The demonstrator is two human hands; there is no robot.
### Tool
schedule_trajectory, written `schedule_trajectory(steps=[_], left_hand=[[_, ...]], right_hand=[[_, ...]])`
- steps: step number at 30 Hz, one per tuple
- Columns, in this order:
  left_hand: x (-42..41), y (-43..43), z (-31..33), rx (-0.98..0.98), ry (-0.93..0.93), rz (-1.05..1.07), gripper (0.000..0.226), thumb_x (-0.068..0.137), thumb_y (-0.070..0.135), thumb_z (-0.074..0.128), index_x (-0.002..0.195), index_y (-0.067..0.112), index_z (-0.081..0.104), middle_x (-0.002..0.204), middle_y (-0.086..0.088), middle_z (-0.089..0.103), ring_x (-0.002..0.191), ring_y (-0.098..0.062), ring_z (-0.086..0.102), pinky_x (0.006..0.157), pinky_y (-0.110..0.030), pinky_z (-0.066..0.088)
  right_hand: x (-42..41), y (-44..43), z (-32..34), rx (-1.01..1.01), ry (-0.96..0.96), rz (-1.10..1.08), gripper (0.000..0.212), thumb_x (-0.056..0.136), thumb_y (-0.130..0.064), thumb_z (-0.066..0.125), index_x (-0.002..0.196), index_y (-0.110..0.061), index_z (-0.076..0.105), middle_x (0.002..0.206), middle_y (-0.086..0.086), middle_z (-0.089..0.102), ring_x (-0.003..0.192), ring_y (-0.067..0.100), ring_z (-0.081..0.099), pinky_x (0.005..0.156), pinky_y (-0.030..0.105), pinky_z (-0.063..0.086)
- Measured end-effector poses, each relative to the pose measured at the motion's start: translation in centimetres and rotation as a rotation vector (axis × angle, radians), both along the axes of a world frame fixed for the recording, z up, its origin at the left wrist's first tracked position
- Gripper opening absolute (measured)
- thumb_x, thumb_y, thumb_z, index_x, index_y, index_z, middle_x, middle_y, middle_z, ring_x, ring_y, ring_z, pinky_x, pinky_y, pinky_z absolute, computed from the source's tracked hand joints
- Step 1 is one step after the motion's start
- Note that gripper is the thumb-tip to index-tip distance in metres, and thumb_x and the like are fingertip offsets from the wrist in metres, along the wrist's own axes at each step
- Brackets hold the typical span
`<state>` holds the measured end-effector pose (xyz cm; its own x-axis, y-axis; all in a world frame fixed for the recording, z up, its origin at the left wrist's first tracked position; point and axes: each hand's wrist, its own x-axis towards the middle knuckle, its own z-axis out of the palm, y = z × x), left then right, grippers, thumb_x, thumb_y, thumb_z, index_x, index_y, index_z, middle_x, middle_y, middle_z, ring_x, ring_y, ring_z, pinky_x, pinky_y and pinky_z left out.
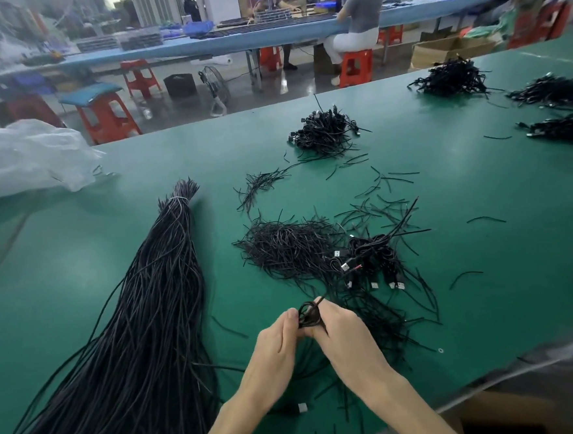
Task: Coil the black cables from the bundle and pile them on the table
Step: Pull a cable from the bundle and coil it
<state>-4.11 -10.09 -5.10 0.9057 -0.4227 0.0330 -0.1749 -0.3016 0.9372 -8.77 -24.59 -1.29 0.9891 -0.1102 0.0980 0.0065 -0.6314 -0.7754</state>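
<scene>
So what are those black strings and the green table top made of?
The black cables look like wire in smooth plastic or rubber: faintly glossy, bending softly. The table top seems a green rubbery mat, with dull sheen.

Left hand [276, 344] and right hand [346, 336] pinch a coiled cable [309, 314] above the table [486, 287].

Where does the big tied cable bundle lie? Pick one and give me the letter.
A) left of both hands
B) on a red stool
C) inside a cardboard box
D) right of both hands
A: the tied cable bundle fans out over the green table to the left of the left hand and the right hand, which together hold a small coil.
</scene>
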Motion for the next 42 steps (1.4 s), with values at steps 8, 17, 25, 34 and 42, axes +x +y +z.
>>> schedule_trajectory(steps=[8,17,25,34,42], left_hand=[[-0.9,-0.3,-0.3,-0.124,0.124,0.154,0.062,0.104,0.062,0.035,0.076,0.010,0.052,0.067,0.004,0.047,0.062,-0.013,0.040,0.058,-0.023,0.035],[-0.9,-0.7,0.7,-0.177,0.320,0.277,0.057,0.110,0.044,0.036,0.056,0.027,0.042,0.053,0.004,0.032,0.046,-0.012,0.025,0.043,-0.024,0.024],[-0.2,0.6,2.1,0.026,0.096,0.144,0.023,0.109,0.035,0.044,0.110,0.024,0.064,0.058,0.004,0.057,0.051,-0.014,0.046,0.051,-0.031,0.040],[0.6,5.0,6.4,-0.023,-0.216,-0.152,0.042,0.095,0.000,0.063,0.129,0.024,0.068,0.110,-0.001,0.060,0.095,-0.020,0.061,0.076,-0.035,0.053],[0.8,4.4,7.7,0.142,-0.318,-0.069,0.027,0.101,0.051,0.054,0.090,0.031,0.066,0.078,0.013,0.070,0.074,-0.006,0.066,0.070,-0.024,0.052]], right_hand=[[-0.8,1.4,-1.6,0.326,-0.010,-0.035,0.023,0.103,-0.005,0.055,0.084,-0.014,0.065,0.082,-0.009,0.070,0.081,0.009,0.068,0.073,0.019,0.053],[-0.8,2.5,-2.4,-0.218,-0.177,0.039,0.022,0.107,-0.028,0.050,0.098,-0.017,0.067,0.088,-0.009,0.063,0.076,0.009,0.061,0.068,0.025,0.054],[-0.2,1.3,-0.4,-0.537,-0.226,0.059,0.019,0.086,-0.012,0.076,0.074,-0.017,0.061,0.067,-0.005,0.057,0.057,0.013,0.058,0.048,0.027,0.049],[-0.1,-0.5,2.7,-0.110,-0.244,0.263,0.018,0.107,-0.023,0.050,0.092,-0.015,0.055,0.085,-0.008,0.053,0.072,0.011,0.048,0.067,0.029,0.043],[-0.2,0.3,3.7,-0.278,-0.446,0.234,0.023,0.106,-0.018,0.050,0.090,-0.007,0.063,0.084,0.000,0.058,0.074,0.018,0.055,0.069,0.037,0.052]])
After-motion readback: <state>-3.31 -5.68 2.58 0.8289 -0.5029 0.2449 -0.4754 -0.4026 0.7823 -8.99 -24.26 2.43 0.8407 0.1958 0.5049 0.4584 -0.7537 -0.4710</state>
